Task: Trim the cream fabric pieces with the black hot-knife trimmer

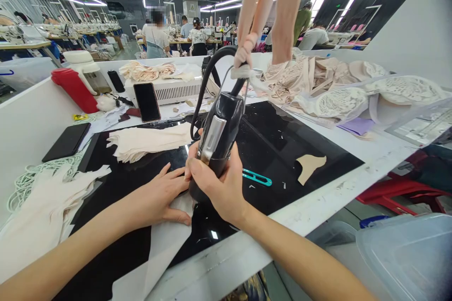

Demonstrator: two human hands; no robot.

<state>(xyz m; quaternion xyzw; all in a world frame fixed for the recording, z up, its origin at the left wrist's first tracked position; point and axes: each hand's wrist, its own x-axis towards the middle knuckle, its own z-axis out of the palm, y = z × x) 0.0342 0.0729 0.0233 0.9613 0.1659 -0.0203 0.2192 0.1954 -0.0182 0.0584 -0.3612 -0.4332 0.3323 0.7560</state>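
Observation:
My right hand (221,183) is wrapped round a black handheld electric tool (221,127) with a silver plate, upright over the black mat (268,150). Pale fabric strips (263,14) tied to its top run upward, and a black cable loops beside it. Spread flat, my left hand (162,200) presses on a pale fabric piece (165,244) just left of the tool's base. The tool's lower end is partly hidden by my hands. A teal slotted tool (257,177) and a beige cut piece (311,167) lie to the right. Behind my left hand sits a cream fabric stack (148,141).
More fabric (45,216) lies at the left by green cord (21,183). Phones (146,102), a black case (66,142) and a red bottle (76,89) stand behind. Lace bra pieces (339,101) fill the back right. People sit at distant machines.

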